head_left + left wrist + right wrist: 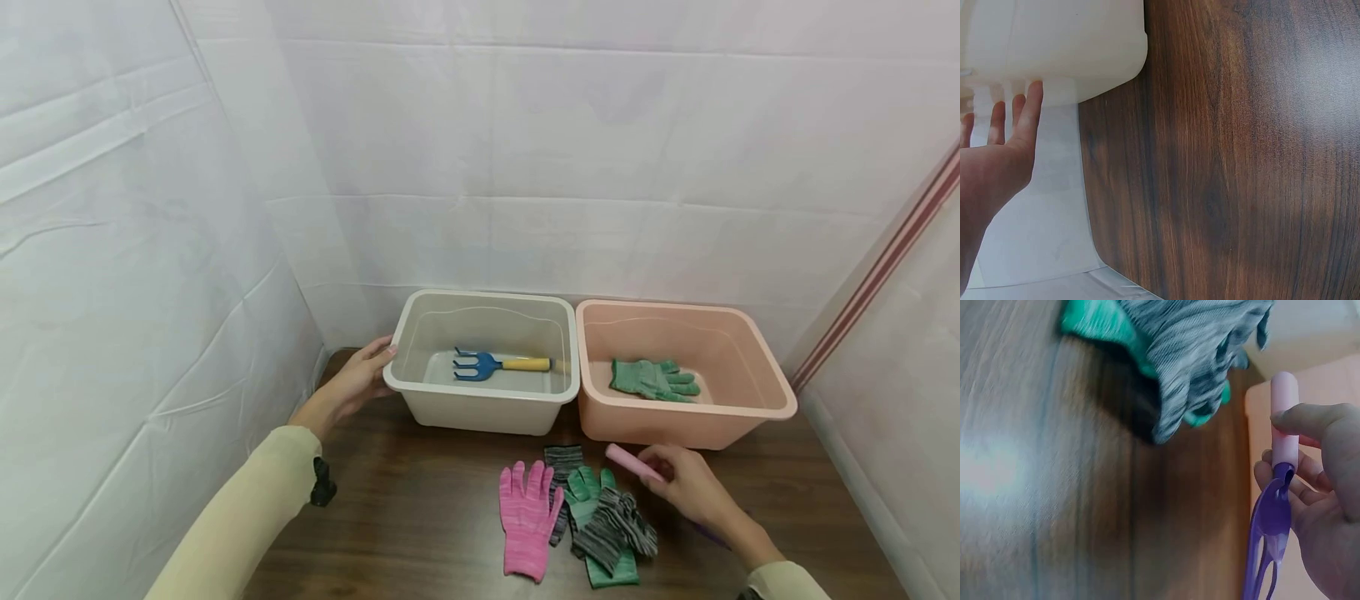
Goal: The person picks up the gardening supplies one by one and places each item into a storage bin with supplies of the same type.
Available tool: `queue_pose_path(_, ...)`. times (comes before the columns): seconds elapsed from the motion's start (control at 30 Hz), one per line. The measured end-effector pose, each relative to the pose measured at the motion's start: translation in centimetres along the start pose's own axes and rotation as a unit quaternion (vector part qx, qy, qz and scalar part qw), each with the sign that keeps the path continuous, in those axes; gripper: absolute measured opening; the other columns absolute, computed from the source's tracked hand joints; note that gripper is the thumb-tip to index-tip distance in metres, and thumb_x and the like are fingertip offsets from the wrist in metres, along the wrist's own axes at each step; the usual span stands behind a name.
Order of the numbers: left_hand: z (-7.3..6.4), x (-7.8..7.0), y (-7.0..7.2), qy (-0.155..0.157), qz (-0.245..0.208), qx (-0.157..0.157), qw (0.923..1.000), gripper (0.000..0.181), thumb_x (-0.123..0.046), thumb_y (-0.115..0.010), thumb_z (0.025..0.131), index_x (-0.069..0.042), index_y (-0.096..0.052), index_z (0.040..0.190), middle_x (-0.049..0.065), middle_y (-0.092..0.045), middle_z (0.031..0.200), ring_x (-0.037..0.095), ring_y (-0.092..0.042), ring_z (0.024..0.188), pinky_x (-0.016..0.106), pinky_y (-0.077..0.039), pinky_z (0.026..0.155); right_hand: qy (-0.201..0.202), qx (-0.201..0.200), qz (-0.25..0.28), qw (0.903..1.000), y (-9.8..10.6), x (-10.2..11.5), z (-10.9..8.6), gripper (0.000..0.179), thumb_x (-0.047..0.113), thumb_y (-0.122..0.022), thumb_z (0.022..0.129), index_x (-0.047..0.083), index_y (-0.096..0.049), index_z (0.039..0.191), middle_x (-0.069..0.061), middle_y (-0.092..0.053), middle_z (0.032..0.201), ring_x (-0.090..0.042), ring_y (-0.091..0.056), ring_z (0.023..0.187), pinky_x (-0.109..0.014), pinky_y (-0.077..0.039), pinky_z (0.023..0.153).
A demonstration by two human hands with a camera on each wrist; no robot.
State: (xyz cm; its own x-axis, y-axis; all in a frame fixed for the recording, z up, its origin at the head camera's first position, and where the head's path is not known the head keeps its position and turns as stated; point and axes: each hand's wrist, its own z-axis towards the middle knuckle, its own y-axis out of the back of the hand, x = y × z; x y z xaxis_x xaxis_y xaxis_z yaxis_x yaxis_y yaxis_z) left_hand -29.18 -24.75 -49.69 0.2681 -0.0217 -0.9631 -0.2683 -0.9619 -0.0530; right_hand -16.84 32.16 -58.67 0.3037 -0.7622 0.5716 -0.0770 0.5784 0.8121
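My right hand (pixel 688 479) pinches the pink handle of a purple-headed hand cultivator (pixel 1274 515) between thumb and fingers. It is over the table, in front of the pink bin (pixel 693 423). My left hand (pixel 356 382) touches the left end of the white bin (pixel 480 410), its fingers (pixel 1027 115) extended along the outer wall. Inside the white bin lies a blue hand cultivator (pixel 498 364) with a yellow handle. A green glove (pixel 652 379) lies in the pink bin.
A pink glove (pixel 527 521) lies flat on the dark wood table (pixel 405 517). Beside it, grey striped gloves (pixel 615 527) overlap a green glove (pixel 617 575). White sheeting (pixel 480 167) stands behind the bins and at both sides.
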Motion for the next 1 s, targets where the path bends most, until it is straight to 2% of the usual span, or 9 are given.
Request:
queue_pose_path(0.27, -0.1, -0.1, -0.1, 0.001, -0.002, -0.001, 1.0, 0.066, -0.036, -0.045, 0.116, -0.011, -0.017, 0.17, 0.023, -0.029, 0.17, 0.046, -0.034, 0.152, 0.067, -0.034, 0.118, 0.033, -0.005, 0.028, 0.999, 0.3, 3.1, 0.6, 0.024, 0.006, -0.088, 0.087, 0.016, -0.076, 0.105, 0.008, -0.066, 0.091, -0.005, -0.057, 0.074, -0.026, -0.051, 0.062)
queue_pose_path(0.43, -0.1, -0.1, -0.1, 0.004, -0.005, -0.004, 1.0, 0.066, -0.036, -0.045, 0.116, -0.012, -0.018, 0.17, 0.022, -0.029, 0.17, 0.046, -0.035, 0.152, 0.067, -0.035, 0.117, 0.052, -0.014, 0.02, 0.9984, 0.6, 4.7, 0.8, 0.025, 0.008, -0.09, 0.086, 0.019, -0.076, 0.105, 0.009, -0.062, 0.088, -0.007, -0.055, 0.071, -0.025, -0.048, 0.061)
queue_pose_path(0.6, 0.0, -0.1, -0.1, 0.004, -0.011, -0.003, 0.9999, 0.065, -0.034, -0.045, 0.116, -0.012, -0.017, 0.17, 0.023, -0.029, 0.17, 0.046, -0.035, 0.152, 0.067, -0.035, 0.117, 0.077, -0.021, 0.018, 0.9967, 1.1, 6.3, 1.1, 0.027, 0.008, -0.09, 0.085, 0.022, -0.076, 0.103, 0.011, -0.062, 0.089, -0.007, -0.055, 0.072, -0.025, -0.049, 0.062)
queue_pose_path(1.0, 0.1, -0.2, -0.2, 0.008, -0.016, -0.008, 0.9998, 0.063, -0.033, -0.045, 0.116, -0.012, -0.02, 0.169, 0.022, -0.03, 0.169, 0.044, -0.036, 0.152, 0.068, -0.035, 0.117, 0.11, -0.01, 0.015, 0.9937, 2.6, 8.8, 1.9, 0.027, 0.004, -0.087, 0.087, 0.021, -0.076, 0.104, 0.011, -0.063, 0.092, -0.007, -0.054, 0.075, -0.024, -0.049, 0.064)
